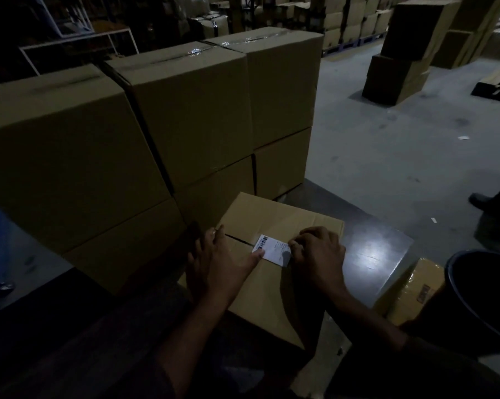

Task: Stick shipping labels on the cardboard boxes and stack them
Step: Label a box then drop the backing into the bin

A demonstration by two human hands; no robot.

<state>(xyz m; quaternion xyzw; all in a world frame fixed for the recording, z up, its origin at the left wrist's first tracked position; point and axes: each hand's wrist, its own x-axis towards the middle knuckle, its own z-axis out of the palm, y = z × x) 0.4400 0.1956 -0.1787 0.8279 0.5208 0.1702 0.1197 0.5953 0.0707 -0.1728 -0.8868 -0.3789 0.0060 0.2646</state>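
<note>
The fingers [296, 250] of the right hand [319, 254] are curled down onto the right edge of a white shipping label [272, 250], whose far end is hidden beneath them; whether the edge is pinched or merely pressed cannot be told. The left hand [220, 262] is laid flat and open on the box top, its thumb tip touching the label's lower left corner beside the barcode, nothing being held. The label is seen lying across the centre seam of a small cardboard box [272, 289], the printed text being too small to read. The box's near side is cut off by the forearms and shadow, so what it rests on cannot be made out. Just behind it, stacked cardboard boxes [185, 110] with taped tops are ranged two high. To the right, a taped yellowish carton [410, 292] is partly covered by the rim of a dark bin [479, 298]. At the far right edge, a passer-by's shoe [480, 200] is cropped by the frame on the grey floor [387, 156]
</note>
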